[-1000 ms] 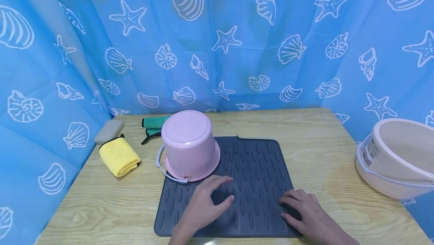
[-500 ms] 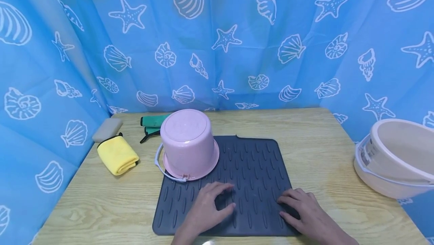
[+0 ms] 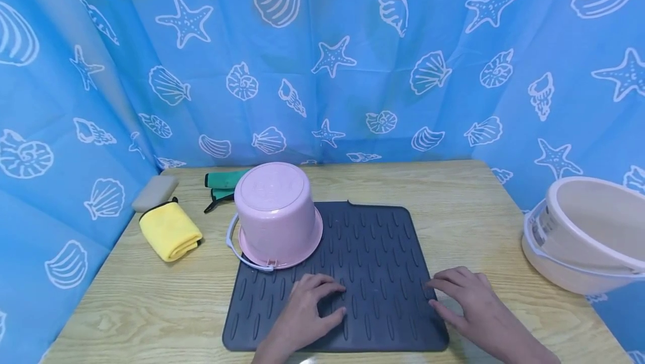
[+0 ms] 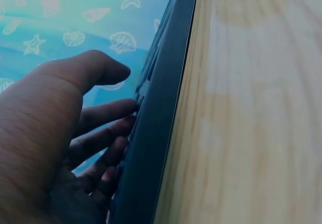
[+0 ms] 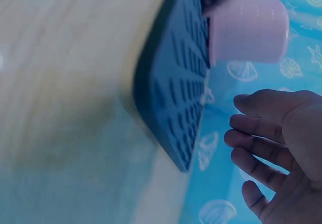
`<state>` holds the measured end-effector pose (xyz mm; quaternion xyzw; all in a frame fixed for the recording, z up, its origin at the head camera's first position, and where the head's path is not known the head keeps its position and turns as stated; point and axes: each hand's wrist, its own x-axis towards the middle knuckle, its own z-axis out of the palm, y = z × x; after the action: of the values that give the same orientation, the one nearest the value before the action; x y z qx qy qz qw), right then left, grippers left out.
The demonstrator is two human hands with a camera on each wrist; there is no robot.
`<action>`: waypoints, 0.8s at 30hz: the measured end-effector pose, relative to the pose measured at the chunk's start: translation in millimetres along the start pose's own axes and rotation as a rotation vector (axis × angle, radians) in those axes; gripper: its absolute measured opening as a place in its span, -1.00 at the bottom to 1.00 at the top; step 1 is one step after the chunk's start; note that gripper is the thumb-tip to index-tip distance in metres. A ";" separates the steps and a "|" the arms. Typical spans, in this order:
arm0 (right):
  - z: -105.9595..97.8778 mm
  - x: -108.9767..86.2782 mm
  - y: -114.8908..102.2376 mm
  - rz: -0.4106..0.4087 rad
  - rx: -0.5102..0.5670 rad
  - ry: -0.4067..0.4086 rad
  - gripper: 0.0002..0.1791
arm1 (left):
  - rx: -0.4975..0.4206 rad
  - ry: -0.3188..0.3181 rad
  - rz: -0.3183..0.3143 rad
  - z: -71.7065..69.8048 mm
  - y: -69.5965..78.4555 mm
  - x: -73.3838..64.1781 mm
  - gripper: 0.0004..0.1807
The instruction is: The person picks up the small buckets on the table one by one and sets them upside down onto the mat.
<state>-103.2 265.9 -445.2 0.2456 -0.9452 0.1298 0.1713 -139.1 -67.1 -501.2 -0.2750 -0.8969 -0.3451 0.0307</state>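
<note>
A dark ridged drying mat (image 3: pixel 373 252) lies flat on the wooden table. Upside down on its back left part stands a pink bucket (image 3: pixel 274 213), its pale handle hanging to the left. Over the mat's front part is my left hand (image 3: pixel 308 313), fingers loosely bent and nothing in them; in the left wrist view its fingertips (image 4: pixel 130 105) come close to or touch the mat. My right hand (image 3: pixel 466 308) is at the mat's right edge, with relaxed, spread fingers (image 5: pixel 256 148) that hold nothing and appear raised off the table.
A folded yellow cloth (image 3: pixel 170 231) and a grey sponge-like block (image 3: pixel 155 193) lie at the left. Behind the pink bucket is a green cloth (image 3: pixel 221 180). A beige bucket (image 3: pixel 569 241) stands tilted at the right edge. Blue shell-print curtains (image 3: pixel 332 89) enclose the table.
My right hand has moved right, from over the mat to its right edge. The left hand has stayed nearly still, coming slightly lower. The whole head view has shifted a little.
</note>
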 end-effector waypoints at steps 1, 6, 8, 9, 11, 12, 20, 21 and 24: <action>-3.9 -0.7 3.1 -0.013 -0.009 0.029 -0.64 | 0.002 0.007 0.007 0.6 0.2 0.0 -0.70; -26.3 -0.2 22.6 -0.051 -0.051 0.127 -0.60 | 0.012 0.039 0.033 2.4 0.0 0.0 -0.71; -37.0 0.6 30.6 -0.039 -0.068 0.138 -0.62 | 0.007 0.026 0.019 2.8 0.4 0.3 -0.71; -42.2 1.1 34.7 -0.038 -0.077 0.146 -0.63 | 0.005 0.017 0.011 3.0 0.6 0.6 -0.71; -52.0 3.2 42.6 -0.023 -0.091 0.154 -0.63 | -0.001 0.000 -0.006 2.6 0.3 0.5 -0.71; -56.5 4.1 46.9 -0.018 -0.098 0.164 -0.65 | -0.003 -0.006 -0.012 2.4 0.3 0.5 -0.71; -84.4 5.5 79.1 -0.004 -0.187 0.293 -0.40 | -0.017 -0.019 -0.019 0.9 1.2 0.4 -0.71; -87.2 4.5 82.7 0.005 -0.204 0.307 -0.40 | -0.019 -0.022 -0.019 0.9 1.3 0.5 -0.71; -94.3 1.4 92.7 0.034 -0.253 0.338 -0.39 | -0.021 -0.024 -0.020 0.7 1.0 0.7 -0.70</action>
<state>-127.0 374.8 -374.1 0.1807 -0.9159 0.0525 0.3546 -139.1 -65.6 -501.0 -0.2704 -0.8962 -0.3514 0.0134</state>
